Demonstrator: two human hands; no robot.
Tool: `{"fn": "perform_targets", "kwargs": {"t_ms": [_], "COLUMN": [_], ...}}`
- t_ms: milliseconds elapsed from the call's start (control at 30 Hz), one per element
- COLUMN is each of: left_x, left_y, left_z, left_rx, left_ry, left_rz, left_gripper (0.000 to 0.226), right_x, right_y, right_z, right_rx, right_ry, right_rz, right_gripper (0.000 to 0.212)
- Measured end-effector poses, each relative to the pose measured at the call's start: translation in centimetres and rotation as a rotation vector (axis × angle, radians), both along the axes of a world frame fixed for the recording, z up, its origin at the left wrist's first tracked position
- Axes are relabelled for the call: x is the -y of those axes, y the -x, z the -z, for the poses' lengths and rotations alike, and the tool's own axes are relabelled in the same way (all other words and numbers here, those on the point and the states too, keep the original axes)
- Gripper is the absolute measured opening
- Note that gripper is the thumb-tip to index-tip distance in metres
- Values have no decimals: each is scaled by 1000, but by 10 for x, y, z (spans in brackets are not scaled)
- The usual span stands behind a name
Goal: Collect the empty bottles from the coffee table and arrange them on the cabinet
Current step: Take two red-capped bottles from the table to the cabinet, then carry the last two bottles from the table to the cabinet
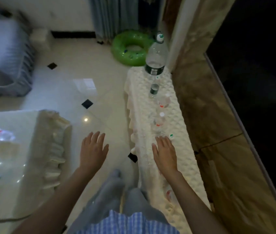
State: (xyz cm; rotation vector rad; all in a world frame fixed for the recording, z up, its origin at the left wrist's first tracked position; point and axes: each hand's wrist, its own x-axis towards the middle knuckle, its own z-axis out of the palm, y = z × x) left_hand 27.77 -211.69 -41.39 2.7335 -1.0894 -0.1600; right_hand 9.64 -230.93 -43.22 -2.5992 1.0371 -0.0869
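Note:
A long cabinet with a cream bumpy cover runs along the right wall. On it stands a row of clear bottles: a large one with a dark label at the far end, a small dark-labelled one, two with red marks, and one with a green-white cap just beyond my right hand. That hand hovers flat over the cabinet, fingers straight, holding nothing. My left hand is spread above the floor, empty. The glass-topped coffee table at left carries blurred clear bottles.
A green inflatable swim ring lies on the tiled floor beyond the cabinet's far end. A grey-blue sofa stands at the upper left. A marble wall and dark panel border the cabinet on the right. My legs fill the aisle.

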Motion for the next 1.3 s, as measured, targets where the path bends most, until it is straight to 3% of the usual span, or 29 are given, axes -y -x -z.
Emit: {"fn": "perform_targets", "kwargs": {"t_ms": [300,667,1100,1300], "left_x": [-106,-219,-373,-415], "left_y": [53,78,83,63], "left_z": [9,2,-12,-18], "left_rx": [-21,13,180,156], "left_ry": [-28,-2,11,37], "left_rz": [-353,-787,-1023,-1076], "left_gripper": [40,40,42,46], "right_x": [-52,-156,-317,-363], "right_y": [-39,-115,-176,-208], "right_z": [11,-10,-34,-52], "right_rx": [-128,-63,100,250], "right_ry": [-1,119,164,159], "right_rz": [-444,-858,-1045,-1108], "right_gripper": [45,43,38,29]}}
